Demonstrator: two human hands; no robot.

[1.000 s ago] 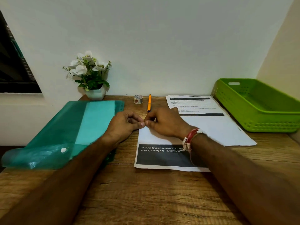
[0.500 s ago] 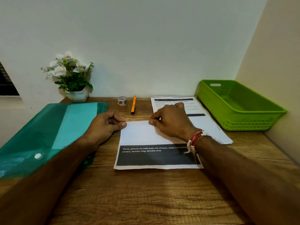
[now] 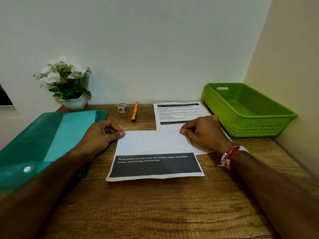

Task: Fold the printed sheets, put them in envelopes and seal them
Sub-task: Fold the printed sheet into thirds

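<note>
A printed sheet (image 3: 153, 142) lies folded on the wooden table (image 3: 155, 204), its white back turned over toward me and a dark printed band showing below. My left hand (image 3: 101, 133) pinches the left end of the far fold edge with thumb and curled fingers. At the right end of that edge my right hand (image 3: 205, 133) does the same. A second printed sheet (image 3: 176, 112) lies flat behind it, partly under my right hand.
A teal plastic folder (image 3: 57, 135) lies on the left, under my left forearm. A green basket (image 3: 250, 125) stands at the right against the wall. At the back are a tape roll (image 3: 122, 107), an orange pen (image 3: 134, 112) and a potted flower (image 3: 76, 102).
Both hands started together at the middle of the fold edge and slid apart along it, the left to the left end and the right to the right end. The camera turned rightward.
</note>
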